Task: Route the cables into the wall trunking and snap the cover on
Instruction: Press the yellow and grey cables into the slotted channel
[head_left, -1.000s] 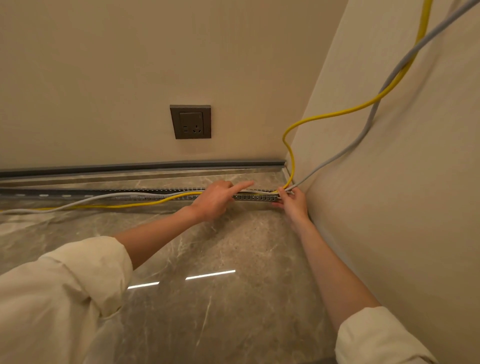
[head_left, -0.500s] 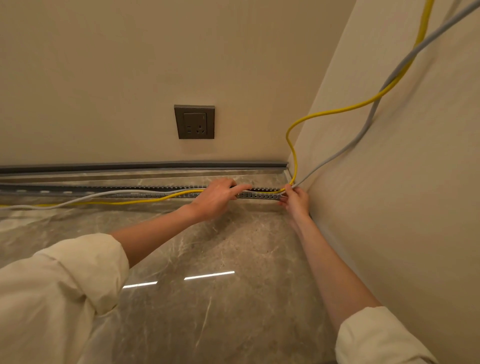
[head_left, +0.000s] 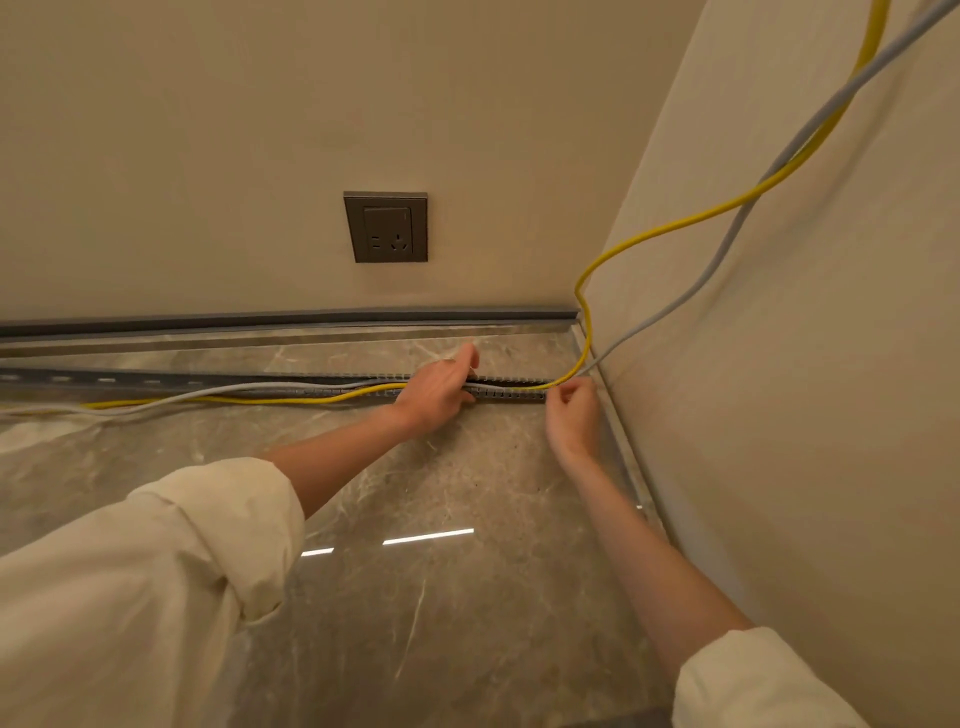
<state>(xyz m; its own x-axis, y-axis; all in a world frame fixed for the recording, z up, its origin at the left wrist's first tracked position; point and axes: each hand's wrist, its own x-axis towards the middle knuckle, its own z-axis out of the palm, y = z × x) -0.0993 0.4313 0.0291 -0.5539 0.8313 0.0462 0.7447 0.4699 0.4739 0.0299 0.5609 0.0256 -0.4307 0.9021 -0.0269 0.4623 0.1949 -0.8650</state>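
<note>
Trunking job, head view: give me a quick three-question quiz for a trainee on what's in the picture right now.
1. True or false: the cover is already snapped on the trunking near the corner.
2. Which cable rises up the right wall with the grey cable? A) red B) yellow C) black
3. Fill in: the left hand rests on the trunking, and the right hand pinches the cables near the ____.

Key: 1. False, the slotted channel is open. 2. B, the yellow cable. 3. Corner.
</note>
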